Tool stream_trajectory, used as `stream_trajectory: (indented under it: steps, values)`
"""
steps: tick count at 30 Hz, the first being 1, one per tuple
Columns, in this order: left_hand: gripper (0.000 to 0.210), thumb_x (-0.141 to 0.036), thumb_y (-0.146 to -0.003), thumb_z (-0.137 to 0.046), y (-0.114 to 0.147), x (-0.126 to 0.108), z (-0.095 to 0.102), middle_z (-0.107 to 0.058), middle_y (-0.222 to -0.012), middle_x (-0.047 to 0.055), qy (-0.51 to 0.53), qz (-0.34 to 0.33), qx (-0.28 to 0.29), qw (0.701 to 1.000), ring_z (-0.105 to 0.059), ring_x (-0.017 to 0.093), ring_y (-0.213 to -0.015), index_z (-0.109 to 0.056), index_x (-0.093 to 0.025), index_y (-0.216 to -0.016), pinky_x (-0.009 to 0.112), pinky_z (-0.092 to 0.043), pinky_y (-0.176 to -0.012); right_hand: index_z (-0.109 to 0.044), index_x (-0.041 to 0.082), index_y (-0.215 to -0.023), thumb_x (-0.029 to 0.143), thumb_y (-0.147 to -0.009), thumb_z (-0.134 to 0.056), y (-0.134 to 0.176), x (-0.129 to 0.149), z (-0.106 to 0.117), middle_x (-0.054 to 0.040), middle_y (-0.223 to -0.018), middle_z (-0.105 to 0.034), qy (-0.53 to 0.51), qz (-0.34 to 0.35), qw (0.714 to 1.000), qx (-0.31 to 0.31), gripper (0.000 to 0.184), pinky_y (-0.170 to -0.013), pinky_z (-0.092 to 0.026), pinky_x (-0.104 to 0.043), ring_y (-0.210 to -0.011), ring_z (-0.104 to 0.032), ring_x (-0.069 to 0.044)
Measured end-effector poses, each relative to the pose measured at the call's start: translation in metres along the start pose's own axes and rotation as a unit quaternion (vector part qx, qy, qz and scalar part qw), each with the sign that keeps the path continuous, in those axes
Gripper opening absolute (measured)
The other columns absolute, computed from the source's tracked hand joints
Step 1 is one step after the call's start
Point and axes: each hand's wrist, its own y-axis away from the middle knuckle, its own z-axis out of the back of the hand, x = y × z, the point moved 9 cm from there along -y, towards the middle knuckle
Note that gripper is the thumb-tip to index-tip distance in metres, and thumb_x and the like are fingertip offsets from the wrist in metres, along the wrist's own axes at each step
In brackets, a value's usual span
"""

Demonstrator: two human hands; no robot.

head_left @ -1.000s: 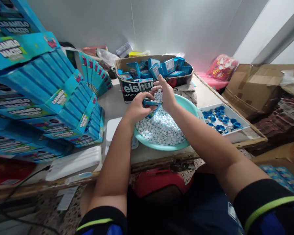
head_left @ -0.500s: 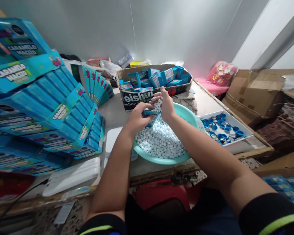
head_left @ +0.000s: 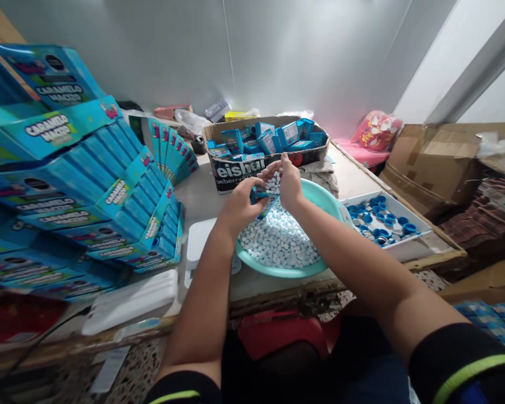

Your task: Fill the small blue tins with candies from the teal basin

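Blue printed card: small box (head_left: 256, 198), at the centre of the frame, gripped by the left hand (head_left: 238, 205), thumb on the near side, fingers on the far side, clamped on it. Box is tilted; its end toward the right palm looks open. Left fingers cover much of its print. Right hand (head_left: 290, 184) is cupped upright just beside it, fingers together and curved around a heap of white pellets (head_left: 273, 182). Whether pellets lie inside the box: cannot tell.

Below both hands: turquoise basin (head_left: 283, 272), broadly filled with loose pellets, small, rounded, white to pale blue. Right forearm crosses its right side and hides part of the rim. Left forearm partly covers a flat white object (head_left: 200, 238) left of the basin.

Upper centre: open carton (head_left: 231, 171), black printed front, holding jumbled blue boxes (head_left: 288, 133); right fingertips overlap its front in view. Crumpled cloth (head_left: 323, 178) lies between carton and basin. Right of centre: shallow white tray (head_left: 410, 242) with scattered blue caps (head_left: 390, 221). Left side: tall stack of blue display boxes (head_left: 96, 163), marked "Caramelo Macizo"; behind it, fanned blue printed pieces (head_left: 172, 151). Far right: brown cardboard box (head_left: 429, 163).
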Motion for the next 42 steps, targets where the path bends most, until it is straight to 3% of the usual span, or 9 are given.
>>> stream_trajectory:
  steps: [6, 11, 15, 19, 22, 27, 35, 42]
  values:
    - [0.02, -0.029, -0.081, -0.074, 0.0, 0.0, 0.003, -0.073, -0.106, 0.006, -0.006, 0.02, -0.006, 1.0, -0.067, 0.024, -0.105, -0.07, -0.021, -0.099, 0.039, -0.052, -0.099, -0.053, 0.021, -0.062, 0.079, -0.095, -0.038, -0.004, -0.005, 0.007, -0.0055, -0.062, -0.063, 0.076, 0.02, 0.997, -0.008, 0.068, -0.068, -0.057, -0.032, -0.068, -0.068, -0.019]
    - [0.035, -0.031, -0.08, -0.075, -0.001, 0.006, -0.003, -0.073, -0.114, 0.007, 0.014, 0.049, 0.018, 0.999, -0.068, 0.024, -0.105, -0.069, -0.021, -0.113, 0.037, -0.052, -0.096, -0.052, 0.021, -0.059, 0.078, -0.098, -0.031, -0.008, -0.012, 0.016, -0.0051, -0.058, -0.059, 0.17, 0.017, 0.985, -0.029, 0.072, -0.067, -0.053, -0.03, -0.06, -0.061, -0.017]
    - [0.053, -0.039, -0.077, -0.077, 0.002, 0.022, -0.004, -0.072, -0.111, 0.008, 0.035, 0.134, 0.008, 0.99, -0.067, 0.023, -0.098, -0.06, -0.021, -0.124, 0.035, -0.052, -0.086, -0.053, 0.021, -0.063, 0.073, -0.102, -0.023, -0.007, -0.01, 0.008, -0.0044, -0.064, -0.059, 0.199, 0.044, 0.979, 0.021, 0.071, -0.07, -0.051, -0.028, -0.064, -0.06, -0.015]
    - [0.043, -0.049, -0.078, -0.074, 0.005, 0.031, -0.007, -0.07, -0.096, 0.005, -0.005, 0.196, 0.042, 0.98, -0.064, 0.024, -0.088, -0.062, -0.019, -0.106, 0.032, -0.047, -0.075, -0.054, 0.019, -0.064, 0.051, -0.105, -0.041, -0.002, 0.0, -0.001, 0.0, -0.064, -0.054, 0.326, 0.095, 0.938, 0.066, 0.053, -0.065, -0.04, -0.027, -0.065, -0.053, -0.014]
    - [0.04, -0.052, -0.077, -0.073, 0.004, 0.027, -0.005, -0.068, -0.09, 0.004, -0.035, 0.19, 0.046, 0.98, -0.061, 0.022, -0.083, -0.061, -0.019, -0.097, 0.032, -0.044, -0.071, -0.049, 0.019, -0.061, 0.035, -0.1, -0.053, -0.001, -0.002, -0.001, 0.0029, -0.061, -0.046, 0.43, 0.066, 0.897, 0.079, 0.042, -0.061, -0.031, -0.028, -0.064, -0.046, -0.013]
    - [0.042, -0.054, -0.076, -0.073, 0.003, 0.031, -0.007, -0.067, -0.09, 0.003, -0.016, 0.192, 0.045, 0.98, -0.061, 0.022, -0.084, -0.061, -0.019, -0.096, 0.031, -0.044, -0.072, -0.05, 0.019, -0.066, 0.035, -0.1, -0.055, 0.002, -0.003, -0.013, 0.0033, -0.065, -0.047, 0.48, 0.067, 0.862, 0.147, 0.038, -0.062, -0.027, -0.028, -0.067, -0.044, -0.014]
    - [0.047, -0.05, -0.076, -0.074, 0.002, 0.046, -0.009, -0.073, -0.105, 0.008, 0.032, 0.204, 0.018, 0.978, -0.067, 0.028, -0.098, -0.064, -0.018, -0.108, 0.036, -0.051, -0.082, -0.059, 0.02, -0.076, 0.032, -0.102, -0.048, -0.005, -0.005, 0.008, -0.0036, -0.082, -0.063, 0.536, 0.016, 0.839, 0.096, 0.031, -0.069, -0.036, -0.029, -0.079, -0.055, -0.02]
    - [0.045, -0.054, -0.078, -0.073, 0.002, 0.05, 0.0, -0.071, -0.099, 0.008, 0.009, 0.201, -0.018, 0.979, -0.066, 0.027, -0.095, -0.064, -0.019, -0.104, 0.037, -0.054, -0.084, -0.061, 0.021, -0.084, 0.03, -0.102, -0.045, -0.011, -0.003, 0.032, -0.0103, -0.097, -0.071, 0.565, -0.018, 0.824, 0.035, 0.026, -0.082, -0.045, -0.032, -0.091, -0.061, -0.025]
